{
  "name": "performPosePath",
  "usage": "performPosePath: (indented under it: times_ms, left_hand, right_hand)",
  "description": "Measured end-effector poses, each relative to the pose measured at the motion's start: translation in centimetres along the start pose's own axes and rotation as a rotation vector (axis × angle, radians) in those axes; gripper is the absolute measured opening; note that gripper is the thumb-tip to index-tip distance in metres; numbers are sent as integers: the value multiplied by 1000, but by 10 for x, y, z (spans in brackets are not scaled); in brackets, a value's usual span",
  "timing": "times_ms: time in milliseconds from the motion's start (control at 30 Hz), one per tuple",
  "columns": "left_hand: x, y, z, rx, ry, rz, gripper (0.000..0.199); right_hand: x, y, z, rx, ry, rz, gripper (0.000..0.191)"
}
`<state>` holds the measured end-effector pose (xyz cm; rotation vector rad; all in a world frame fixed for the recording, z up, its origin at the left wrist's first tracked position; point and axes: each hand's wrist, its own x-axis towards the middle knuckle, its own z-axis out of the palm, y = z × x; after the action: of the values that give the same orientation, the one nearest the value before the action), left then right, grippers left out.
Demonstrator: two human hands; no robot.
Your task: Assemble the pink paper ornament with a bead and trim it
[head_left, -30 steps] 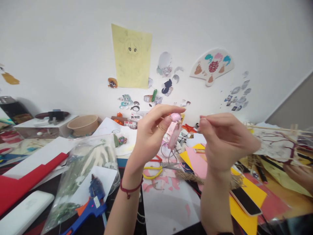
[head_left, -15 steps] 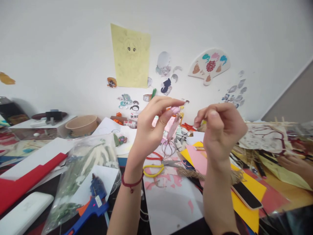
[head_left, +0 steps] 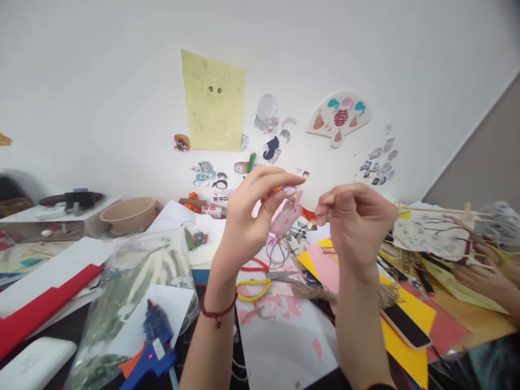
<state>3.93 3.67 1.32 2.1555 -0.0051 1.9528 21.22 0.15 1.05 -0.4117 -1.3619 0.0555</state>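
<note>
From the scissors [head_left: 268,280], the glue gun [head_left: 157,333] lies on paper [head_left: 179,301] at eight o'clock, the bowl [head_left: 128,218] at ten, the phone [head_left: 406,325] at four, the fan [head_left: 338,130] on the wall [head_left: 122,86] at one.

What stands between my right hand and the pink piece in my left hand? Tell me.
Nothing visible. Only a gap separates the right hand from the pink piece; the left hand grips from the opposite side. The checkered material seen there appears to lie behind. A fine thread might not show.
</note>
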Motion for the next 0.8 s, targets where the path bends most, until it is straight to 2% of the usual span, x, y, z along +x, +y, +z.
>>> performPosePath:
  times_ms: [167, 267, 500, 800]
  left_hand:
    - [0, 0, -1, 6, 4, -21, 20]
    - [0, 0, -1, 21, 0, -23, 21]
    - [0, 0, 0, 20, -6, -41, 21]
    - [0, -1, 0, 17, -8, -41, 21]
  right_hand:
    - [2, -1, -1, 113, -72, -33, 2]
    - [2, 0, -2, 128, -87, -16, 7]
    - [-1, -7, 0, 145, -31, 143, 12]
    - [0, -7, 2, 165, -28, 121, 15]
